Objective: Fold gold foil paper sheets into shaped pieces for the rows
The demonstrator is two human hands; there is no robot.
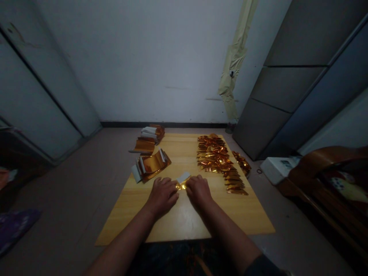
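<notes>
holding gold foil (182,185) on wooden board (244,214)

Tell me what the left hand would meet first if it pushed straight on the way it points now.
The left hand points forward and rightward, so it would first push into the foil piece it grips with the right hand; beyond that, probably the folded foil row.

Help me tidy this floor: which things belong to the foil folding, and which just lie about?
In hand: left hand, right hand, gold foil sheet, flat foil stacks, folded foil pieces, wooden board.
Lying about: white box, purple cloth, wooden chair, hanging cloth.
</notes>
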